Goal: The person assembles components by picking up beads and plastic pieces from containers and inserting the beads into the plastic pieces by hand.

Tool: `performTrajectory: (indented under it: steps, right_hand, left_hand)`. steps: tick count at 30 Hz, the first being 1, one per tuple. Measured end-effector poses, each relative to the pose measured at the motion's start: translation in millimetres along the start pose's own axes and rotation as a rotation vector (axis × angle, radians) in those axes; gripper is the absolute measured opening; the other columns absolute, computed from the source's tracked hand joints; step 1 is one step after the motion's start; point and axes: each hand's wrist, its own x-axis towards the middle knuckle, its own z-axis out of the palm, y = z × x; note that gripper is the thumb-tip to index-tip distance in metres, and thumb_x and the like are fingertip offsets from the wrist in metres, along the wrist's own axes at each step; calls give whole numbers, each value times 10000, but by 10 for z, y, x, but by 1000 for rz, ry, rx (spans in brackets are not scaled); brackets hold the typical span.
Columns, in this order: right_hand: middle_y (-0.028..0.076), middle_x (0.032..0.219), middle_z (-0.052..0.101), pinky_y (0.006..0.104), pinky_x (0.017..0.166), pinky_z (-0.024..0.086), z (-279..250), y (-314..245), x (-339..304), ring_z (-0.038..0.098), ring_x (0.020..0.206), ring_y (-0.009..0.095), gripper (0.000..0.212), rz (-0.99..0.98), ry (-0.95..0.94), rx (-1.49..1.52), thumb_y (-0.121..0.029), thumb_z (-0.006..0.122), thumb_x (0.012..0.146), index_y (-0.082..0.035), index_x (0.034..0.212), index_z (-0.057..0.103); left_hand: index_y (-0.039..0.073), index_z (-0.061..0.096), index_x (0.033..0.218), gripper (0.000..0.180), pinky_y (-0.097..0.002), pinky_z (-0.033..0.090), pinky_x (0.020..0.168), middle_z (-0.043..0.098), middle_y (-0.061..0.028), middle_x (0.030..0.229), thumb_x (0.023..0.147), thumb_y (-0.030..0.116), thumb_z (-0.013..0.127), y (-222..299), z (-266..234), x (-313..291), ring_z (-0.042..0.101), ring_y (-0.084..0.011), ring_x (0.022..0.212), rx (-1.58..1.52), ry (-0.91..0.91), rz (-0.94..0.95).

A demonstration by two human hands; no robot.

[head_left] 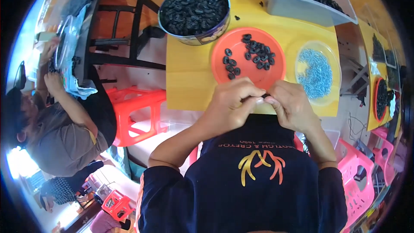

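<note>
Head view: left hand (230,103) and right hand (291,103) pinch together fingertip-to-fingertip.

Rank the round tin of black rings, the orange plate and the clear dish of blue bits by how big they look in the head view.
1. Orange plate and round tin: widths look alike, so no ranking between them.
2. Clear dish of blue bits: narrower, though fisheye bending near the rim adds some doubt.

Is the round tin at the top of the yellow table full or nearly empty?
Full. The tin is heaped with small black rings almost to its rim, and none of its bottom shows. It stands upright behind the orange plate.
</note>
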Motion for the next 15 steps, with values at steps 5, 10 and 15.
performTrajectory:
  steps: [5,10,15]
  right_hand:
    - [149,712,520,398,563,449,103,-4,1,569,640,334,166,150,76,156,-132,590,927,5,838,562]
    - [143,724,525,383,590,454,259,43,-139,568,659,324,180,206,125,320,-146,565,950,7,854,563]
    - [137,747,553,379,594,458,385,115,-224,586,684,307,193,108,181,313,-169,560,952,2,863,571]
  left_hand:
    - [-42,652,949,98,-279,497,566,614,-95,802,856,-57,627,-18,111,-14,643,-143,654,-82,97,-62]
    - [-59,638,980,124,-234,524,593,593,-88,846,882,-95,570,-110,125,-70,633,-113,669,-297,61,-104]
    - [-47,645,991,132,-238,529,593,594,-88,859,882,-90,583,-94,115,-118,630,-122,664,-321,24,-114]
